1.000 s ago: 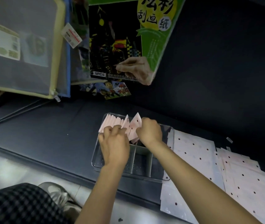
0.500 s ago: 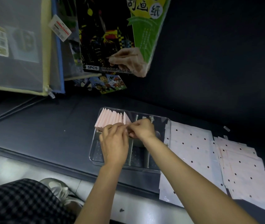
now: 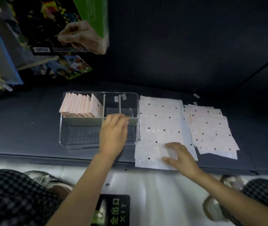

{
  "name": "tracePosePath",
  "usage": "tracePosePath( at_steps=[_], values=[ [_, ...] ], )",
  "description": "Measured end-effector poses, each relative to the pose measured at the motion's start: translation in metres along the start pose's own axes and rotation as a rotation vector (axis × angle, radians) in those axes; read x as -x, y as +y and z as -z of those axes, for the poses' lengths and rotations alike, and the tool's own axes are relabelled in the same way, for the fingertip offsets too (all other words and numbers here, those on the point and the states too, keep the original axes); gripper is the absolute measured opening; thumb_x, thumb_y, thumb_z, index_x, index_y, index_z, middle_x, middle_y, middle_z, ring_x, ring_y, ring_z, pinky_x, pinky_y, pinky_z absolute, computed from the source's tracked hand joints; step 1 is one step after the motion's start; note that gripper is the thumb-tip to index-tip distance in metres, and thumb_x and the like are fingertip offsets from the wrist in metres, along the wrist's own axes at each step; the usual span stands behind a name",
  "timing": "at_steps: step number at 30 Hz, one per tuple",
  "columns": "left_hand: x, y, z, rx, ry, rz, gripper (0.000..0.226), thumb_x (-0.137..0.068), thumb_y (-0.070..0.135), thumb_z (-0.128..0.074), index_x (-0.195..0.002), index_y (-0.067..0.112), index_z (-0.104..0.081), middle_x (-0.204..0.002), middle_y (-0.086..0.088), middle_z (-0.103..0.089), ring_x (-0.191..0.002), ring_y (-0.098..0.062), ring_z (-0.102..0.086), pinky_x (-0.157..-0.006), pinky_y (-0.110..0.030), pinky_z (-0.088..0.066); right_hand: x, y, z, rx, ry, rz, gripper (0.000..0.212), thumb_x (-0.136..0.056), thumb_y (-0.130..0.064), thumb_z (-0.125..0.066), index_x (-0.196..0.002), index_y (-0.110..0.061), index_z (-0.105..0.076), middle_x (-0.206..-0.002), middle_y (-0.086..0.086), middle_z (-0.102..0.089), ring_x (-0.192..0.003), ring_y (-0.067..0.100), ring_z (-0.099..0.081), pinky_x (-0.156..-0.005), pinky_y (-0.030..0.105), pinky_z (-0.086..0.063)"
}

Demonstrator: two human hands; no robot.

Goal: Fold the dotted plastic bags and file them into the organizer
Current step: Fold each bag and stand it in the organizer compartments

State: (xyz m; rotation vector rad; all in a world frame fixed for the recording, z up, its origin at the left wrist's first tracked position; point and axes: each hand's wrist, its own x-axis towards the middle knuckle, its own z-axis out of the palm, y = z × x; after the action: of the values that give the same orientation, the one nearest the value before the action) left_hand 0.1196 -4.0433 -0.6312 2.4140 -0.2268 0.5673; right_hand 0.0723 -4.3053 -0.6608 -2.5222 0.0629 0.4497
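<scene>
My left hand (image 3: 113,132) hovers loose-fingered, hiding part of the clear plastic organizer (image 3: 68,128); my right hand (image 3: 178,154) lies flat on a white dotted plastic bag (image 3: 161,121).

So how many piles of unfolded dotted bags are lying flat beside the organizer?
2: one pile directly right of the organizer, under the right hand; another pile farther right. Sheets within each can't be counted.

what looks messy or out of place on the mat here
Nothing is spilled or damaged. The folded bags stand in a neat row in the organizer. The only untidy spot is the far-right pile of flat dotted bags, fanned out askew, while the stack under the right hand lies squarer.
</scene>
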Motion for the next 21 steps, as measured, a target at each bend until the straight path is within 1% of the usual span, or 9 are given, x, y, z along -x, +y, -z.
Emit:
tracePosePath(
  at_steps=[3, 6, 8, 10, 11, 13, 15, 17, 21],
  values=[
    [0.033, 0.036, -0.027, 0.096, -0.384, -0.161, 0.016, -0.086, 0.005, -0.062, -0.101, 0.003, -0.070, -0.104, -0.012, -0.067, -0.095, -0.030, -0.060, -0.080, -0.036, -0.052, 0.029, 0.035, -0.011, 0.222, -0.078, 0.166, 0.067, -0.075, -0.035, -0.077, -0.134, -0.020, -0.049, -0.139, -0.007, -0.041, -0.128, 0.013, -0.038, -0.108, 0.024, -0.031],
    [0.075, 0.039, -0.050, -0.007, -0.804, -0.116, 0.051, -0.094, 0.032, -0.054, -0.141, 0.019, -0.042, -0.151, 0.002, -0.033, -0.139, -0.015, -0.025, -0.112, -0.028, -0.025, 0.042, 0.051, -0.019, 0.371, 0.111, 0.363, 0.050, -0.061, -0.012, -0.088, -0.107, -0.011, -0.069, -0.123, 0.007, -0.063, -0.113, 0.027, -0.061, -0.088, 0.041, -0.054],
    [0.094, 0.032, -0.050, -0.098, -0.886, -0.149, 0.063, -0.090, 0.034, -0.060, -0.146, 0.025, -0.032, -0.156, 0.008, -0.019, -0.144, -0.011, -0.014, -0.115, -0.028, -0.016, 0.046, 0.054, -0.020, 0.366, 0.225, 0.401, 0.036, -0.058, -0.003, -0.088, -0.090, -0.012, -0.074, -0.111, 0.005, -0.070, -0.102, 0.026, -0.067, -0.076, 0.041, -0.058],
    [0.099, 0.033, -0.042, -0.123, -0.849, -0.233, 0.060, -0.074, 0.030, -0.078, -0.130, 0.027, -0.055, -0.142, 0.005, -0.047, -0.131, -0.011, -0.042, -0.105, -0.023, -0.035, 0.047, 0.055, -0.017, 0.313, 0.238, 0.403, 0.022, -0.065, -0.003, -0.084, -0.081, -0.013, -0.075, -0.101, 0.001, -0.073, -0.097, 0.022, -0.069, -0.073, 0.035, -0.059],
    [0.099, 0.035, -0.038, -0.118, -0.783, -0.273, 0.053, -0.059, 0.028, -0.088, -0.109, 0.027, -0.069, -0.120, 0.006, -0.065, -0.110, -0.010, -0.060, -0.090, -0.020, -0.047, 0.047, 0.055, -0.012, 0.278, 0.196, 0.381, 0.014, -0.072, -0.006, -0.080, -0.083, -0.013, -0.074, -0.098, 0.000, -0.073, -0.096, 0.020, -0.069, -0.074, 0.030, -0.058],
    [0.098, 0.037, -0.034, -0.076, -0.691, -0.305, 0.030, -0.054, 0.020, -0.091, -0.078, 0.025, -0.073, -0.081, 0.010, -0.071, -0.074, -0.011, -0.067, -0.068, -0.018, -0.051, 0.046, 0.053, 0.003, 0.201, 0.038, 0.295, 0.010, -0.089, -0.017, -0.063, -0.096, -0.015, -0.071, -0.099, -0.003, -0.072, -0.098, 0.017, -0.064, -0.079, 0.023, -0.049],
    [0.093, 0.042, -0.032, -0.019, -0.673, -0.244, 0.003, -0.080, 0.020, -0.073, -0.084, 0.020, -0.071, -0.081, 0.008, -0.070, -0.078, -0.014, -0.066, -0.069, -0.022, -0.050, 0.042, 0.050, 0.024, 0.185, -0.173, 0.248, 0.016, -0.095, -0.024, -0.053, -0.100, -0.019, -0.067, -0.098, -0.006, -0.070, -0.095, 0.012, -0.060, -0.081, 0.023, -0.044],
    [0.087, 0.049, -0.032, 0.056, -0.635, -0.071, 0.015, -0.092, 0.029, -0.056, -0.093, 0.021, -0.069, -0.089, 0.008, -0.069, -0.086, -0.014, -0.063, -0.072, -0.029, -0.050, 0.034, 0.040, 0.050, 0.136, -0.320, 0.214, 0.014, -0.094, -0.023, -0.053, -0.093, -0.020, -0.067, -0.092, -0.008, -0.069, -0.088, 0.009, -0.061, -0.080, 0.022, -0.044],
    [0.056, 0.075, -0.026, 0.217, -0.283, -0.007, 0.021, -0.090, 0.030, -0.056, -0.105, 0.020, -0.067, -0.103, 0.011, -0.064, -0.095, -0.004, -0.054, -0.079, -0.025, -0.046, 0.002, 0.012, 0.102, 0.040, -0.291, 0.191, 0.017, -0.094, -0.021, -0.055, -0.082, -0.018, -0.066, -0.086, -0.002, -0.069, -0.082, 0.011, -0.060, -0.080, 0.025, -0.045]
  ],
)
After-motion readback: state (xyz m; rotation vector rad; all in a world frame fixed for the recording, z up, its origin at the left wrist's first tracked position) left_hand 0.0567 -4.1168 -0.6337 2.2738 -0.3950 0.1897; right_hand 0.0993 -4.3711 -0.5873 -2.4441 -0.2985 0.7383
